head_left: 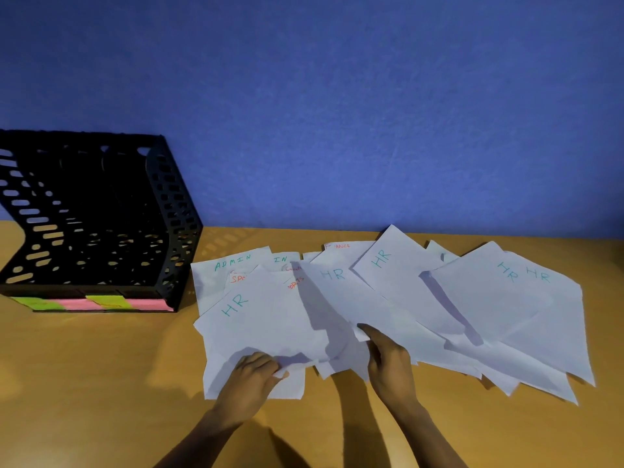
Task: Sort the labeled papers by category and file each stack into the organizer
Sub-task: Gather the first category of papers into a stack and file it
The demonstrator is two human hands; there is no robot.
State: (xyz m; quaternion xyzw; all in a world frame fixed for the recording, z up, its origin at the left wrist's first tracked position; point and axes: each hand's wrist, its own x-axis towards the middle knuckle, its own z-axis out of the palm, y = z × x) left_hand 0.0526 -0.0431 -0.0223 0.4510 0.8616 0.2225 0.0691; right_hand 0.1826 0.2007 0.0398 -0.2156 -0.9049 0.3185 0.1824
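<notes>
Tan wooden table [84,383], smooth matte top, butted against a flat blue wall [337,96]. Black plastic organizer [101,214] sits at 9 o'clock: perforated slotted walls, upright dividers, slots look unfilled. Green and pink sticky labels [104,303] run along its front base edge; their text is unreadable.

Loose white paper sheets [388,298] fan across the table from centre out to 3 o'clock, overlapping, thin, slightly curled at the edges. Handwritten markings: teal "HR" on five sheets, teal "ADMIN" on the ADMIN sheet [233,263] at 10 o'clock of the pile, red lettering partly covered on sheets beneath.

Left hand [251,380], 6 o'clock of the pile: fingers curled, thumb and fingertips pinching the lower edge of the near HR sheet [263,315], which is lifted and bowed off the sheets below.

Right hand [388,359], just beside it toward 4 o'clock: fingers partly extended, gripping the bottom corner of the middle HR sheet [337,298], thumb on top. The two hands are near each other, not touching.
</notes>
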